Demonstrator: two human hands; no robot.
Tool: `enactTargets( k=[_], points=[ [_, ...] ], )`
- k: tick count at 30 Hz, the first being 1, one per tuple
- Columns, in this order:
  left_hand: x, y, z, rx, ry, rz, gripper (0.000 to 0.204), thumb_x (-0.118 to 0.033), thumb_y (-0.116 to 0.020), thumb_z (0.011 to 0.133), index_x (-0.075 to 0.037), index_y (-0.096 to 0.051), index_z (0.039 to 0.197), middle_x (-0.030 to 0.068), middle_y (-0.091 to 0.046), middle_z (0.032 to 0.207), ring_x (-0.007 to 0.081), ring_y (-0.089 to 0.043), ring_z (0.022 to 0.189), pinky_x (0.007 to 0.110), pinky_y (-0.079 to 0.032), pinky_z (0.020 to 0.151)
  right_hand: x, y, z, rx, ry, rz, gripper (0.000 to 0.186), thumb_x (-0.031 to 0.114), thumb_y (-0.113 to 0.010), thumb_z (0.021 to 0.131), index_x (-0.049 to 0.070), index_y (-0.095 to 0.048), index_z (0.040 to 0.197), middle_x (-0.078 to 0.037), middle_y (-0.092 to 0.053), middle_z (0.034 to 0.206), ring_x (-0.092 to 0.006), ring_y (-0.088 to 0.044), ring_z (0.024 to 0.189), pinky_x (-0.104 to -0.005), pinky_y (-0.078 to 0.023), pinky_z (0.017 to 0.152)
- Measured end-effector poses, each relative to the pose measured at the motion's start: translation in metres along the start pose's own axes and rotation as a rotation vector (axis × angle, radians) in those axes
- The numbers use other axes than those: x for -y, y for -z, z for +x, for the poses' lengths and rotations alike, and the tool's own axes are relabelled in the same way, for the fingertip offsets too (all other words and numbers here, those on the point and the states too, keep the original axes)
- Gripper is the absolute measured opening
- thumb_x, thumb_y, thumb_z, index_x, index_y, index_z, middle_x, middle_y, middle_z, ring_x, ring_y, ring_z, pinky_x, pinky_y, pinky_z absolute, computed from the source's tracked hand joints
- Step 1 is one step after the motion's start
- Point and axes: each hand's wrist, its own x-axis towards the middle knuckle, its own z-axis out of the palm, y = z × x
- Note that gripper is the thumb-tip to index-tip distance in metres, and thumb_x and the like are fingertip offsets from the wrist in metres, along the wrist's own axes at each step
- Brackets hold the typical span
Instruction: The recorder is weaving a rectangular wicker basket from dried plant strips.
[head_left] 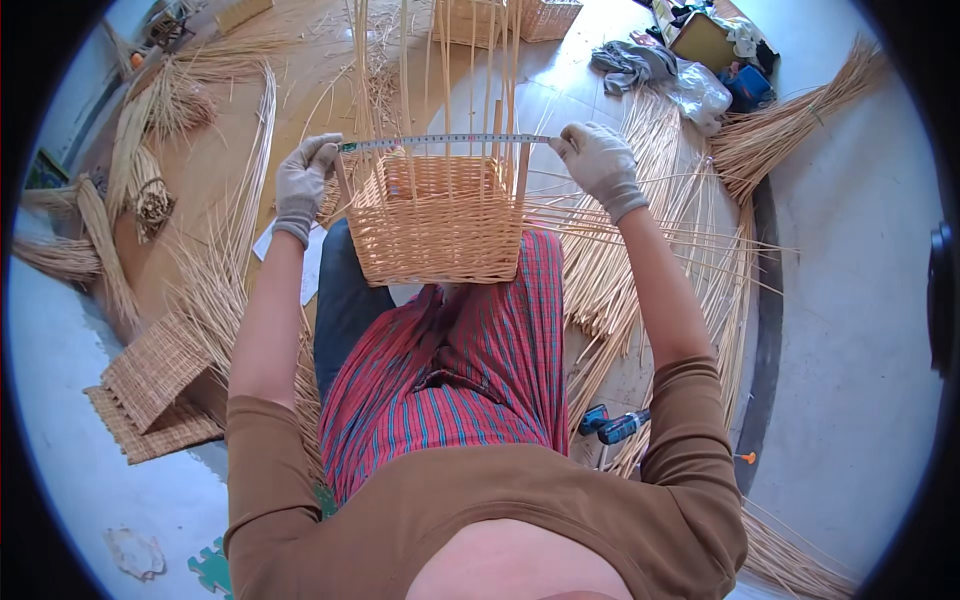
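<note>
A half-woven wicker basket (440, 230) rests on my knees, with long upright stakes rising from its rim. Across its top runs a taut measuring tape (450, 140). My left hand (308, 180), in a pale work glove, pinches the tape's left end beside the basket's left corner. On the other side my right hand (598, 165), gloved too, pinches the tape's right end a little beyond the right corner post. A red striped apron (440, 390) covers my lap beneath the basket.
Loose wicker rods (640, 220) spread over the floor at right, with a tied bundle (790, 130) beyond. A cordless drill (622, 426) lies by my right leg. Woven panels (160, 370) and more bundles (150, 190) lie left. Finished-looking baskets (550, 18) stand at the back.
</note>
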Motion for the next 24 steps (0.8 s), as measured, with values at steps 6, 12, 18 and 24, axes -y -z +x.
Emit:
enactTargets(
  k=[6, 12, 18, 24],
  points=[
    [-0.003, 0.052, -0.032, 0.270, 0.199, 0.170, 0.057, -0.052, -0.053, 0.103, -0.010, -0.056, 0.141, 0.0045, -0.068, 0.109, 0.0045, -0.059, 0.071, 0.020, -0.046, 0.060, 0.062, 0.016, -0.086, 0.037, 0.129, 0.484, 0.013, 0.021, -0.061, 0.093, 0.009, -0.065, 0.090, -0.017, -0.066, 0.082, -0.0375, -0.066, 0.080, -0.0477, -0.054, 0.071],
    [0.018, 0.023, -0.044, 0.383, 0.294, 0.045, 0.040, -0.035, -0.061, 0.103, -0.010, -0.062, 0.135, -0.0078, -0.063, 0.093, 0.0010, -0.049, 0.067, 0.018, -0.043, 0.060, 0.111, -0.038, -0.261, 0.559, 0.242, 0.527, 0.039, 0.028, -0.075, 0.084, 0.009, -0.064, 0.118, -0.016, -0.067, 0.089, -0.0376, -0.066, 0.089, -0.0491, -0.052, 0.082],
    [0.006, -0.020, -0.065, 0.261, 0.065, 0.181, 0.019, -0.023, -0.059, 0.104, -0.007, -0.061, 0.114, 0.0044, -0.068, 0.102, 0.0110, -0.061, 0.095, 0.025, -0.046, 0.086, 0.087, -0.030, -0.125, -0.591, -0.131, 0.713, 0.037, 0.014, -0.075, 0.088, 0.003, -0.060, 0.120, -0.015, -0.066, 0.115, -0.0297, -0.065, 0.101, -0.0398, -0.053, 0.089],
    [-0.026, -0.035, -0.135, 0.212, 0.066, -0.035, 0.015, -0.019, -0.059, 0.102, -0.009, -0.059, 0.114, 0.0025, -0.069, 0.093, 0.0040, -0.053, 0.067, 0.018, -0.036, 0.053, 0.072, -0.053, -0.035, -0.487, -0.716, 1.460, 0.031, 0.033, -0.075, 0.094, 0.003, -0.070, 0.089, 0.005, -0.058, 0.073, -0.0071, -0.048, 0.063, -0.0262, -0.043, 0.062]
  ],
)
